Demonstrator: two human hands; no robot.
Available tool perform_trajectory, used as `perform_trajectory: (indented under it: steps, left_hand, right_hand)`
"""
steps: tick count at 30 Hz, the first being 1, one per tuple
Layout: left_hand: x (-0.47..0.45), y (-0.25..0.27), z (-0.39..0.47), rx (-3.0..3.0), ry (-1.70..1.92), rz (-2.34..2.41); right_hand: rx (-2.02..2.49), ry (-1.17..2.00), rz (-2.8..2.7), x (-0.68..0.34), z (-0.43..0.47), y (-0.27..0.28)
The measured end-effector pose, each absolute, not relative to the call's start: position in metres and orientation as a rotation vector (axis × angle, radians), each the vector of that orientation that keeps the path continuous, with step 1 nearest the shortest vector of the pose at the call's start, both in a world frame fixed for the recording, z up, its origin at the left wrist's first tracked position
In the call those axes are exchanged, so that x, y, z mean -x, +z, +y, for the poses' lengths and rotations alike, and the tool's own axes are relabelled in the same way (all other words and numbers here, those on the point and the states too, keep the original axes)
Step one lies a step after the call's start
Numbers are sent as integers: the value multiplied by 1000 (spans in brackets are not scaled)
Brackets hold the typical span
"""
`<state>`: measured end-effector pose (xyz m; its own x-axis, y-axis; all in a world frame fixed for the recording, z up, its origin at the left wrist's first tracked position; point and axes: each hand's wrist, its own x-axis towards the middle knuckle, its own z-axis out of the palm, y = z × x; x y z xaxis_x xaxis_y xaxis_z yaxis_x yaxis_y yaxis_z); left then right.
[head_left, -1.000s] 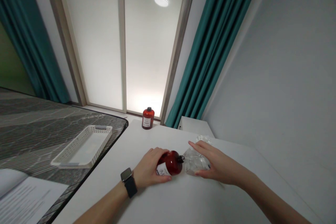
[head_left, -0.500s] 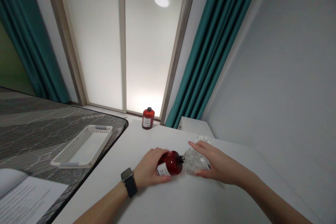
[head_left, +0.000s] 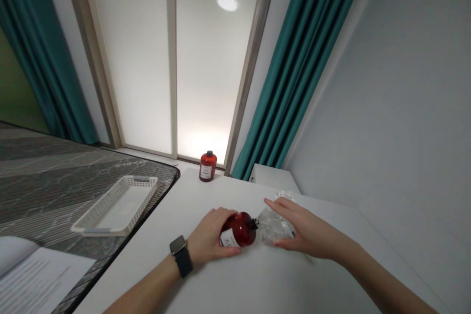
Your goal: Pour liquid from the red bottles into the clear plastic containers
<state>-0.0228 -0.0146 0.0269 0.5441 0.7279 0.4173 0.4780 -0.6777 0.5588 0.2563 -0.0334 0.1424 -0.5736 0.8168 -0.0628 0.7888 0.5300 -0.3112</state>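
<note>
My left hand [head_left: 209,238], with a dark watch on its wrist, is wrapped round a dark red bottle [head_left: 245,229]. The bottle lies on its side on the white table, its white label partly covered by my fingers and its black neck pointing right. Just beyond that neck is a crumpled clear plastic bag [head_left: 274,225]. My right hand [head_left: 305,228] is curved round the bag, thumb below and fingers above; some of its fingertips are hidden. A second red bottle [head_left: 208,167] with a black top and white label stands upright at the table's far edge.
On the left, a dark patterned surface [head_left: 110,169] carries a white perforated basket [head_left: 138,216] and an open booklet [head_left: 47,274]. Behind the white table [head_left: 184,284] stand a low white cabinet [head_left: 274,176], green curtains [head_left: 287,78] and frosted doors. A wall rises on the right.
</note>
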Motion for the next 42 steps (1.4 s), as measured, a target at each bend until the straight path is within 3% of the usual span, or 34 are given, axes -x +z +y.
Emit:
perform_trajectory:
  steps: [42]
  left_hand:
    - [19,29,-20,-2342,932,971]
  right_hand:
    - [1412,456,-2695,-247,-38,163]
